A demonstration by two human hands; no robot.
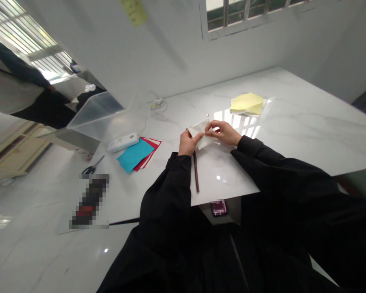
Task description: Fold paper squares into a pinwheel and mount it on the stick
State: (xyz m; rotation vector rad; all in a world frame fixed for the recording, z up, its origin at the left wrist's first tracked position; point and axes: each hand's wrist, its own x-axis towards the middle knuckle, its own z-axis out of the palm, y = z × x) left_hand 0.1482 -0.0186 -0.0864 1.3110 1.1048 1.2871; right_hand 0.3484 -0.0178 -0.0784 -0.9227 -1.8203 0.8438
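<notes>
My left hand (187, 143) grips the left side of a cream-white sheet of paper (204, 142), its thumb lying on top. With thumb and index finger pinched, my right hand (227, 132) holds the same paper near its middle, so both fingertips almost meet. The paper looks creased or folded; the exact fold is too small to make out. Below my left wrist a thin dark-brown stick (196, 173) lies on the table, its upper end hidden by the hand. A small shiny thing (208, 115) shows just beyond the paper.
Left on the white marble table (308, 122) are blue paper (136, 154), red paper (156, 143), a white box-like device (123, 142), scissors (90, 170) and a clear plastic bin (94, 116). Yellow paper (247, 103) lies at the back right. Another person (21, 81) is at far left.
</notes>
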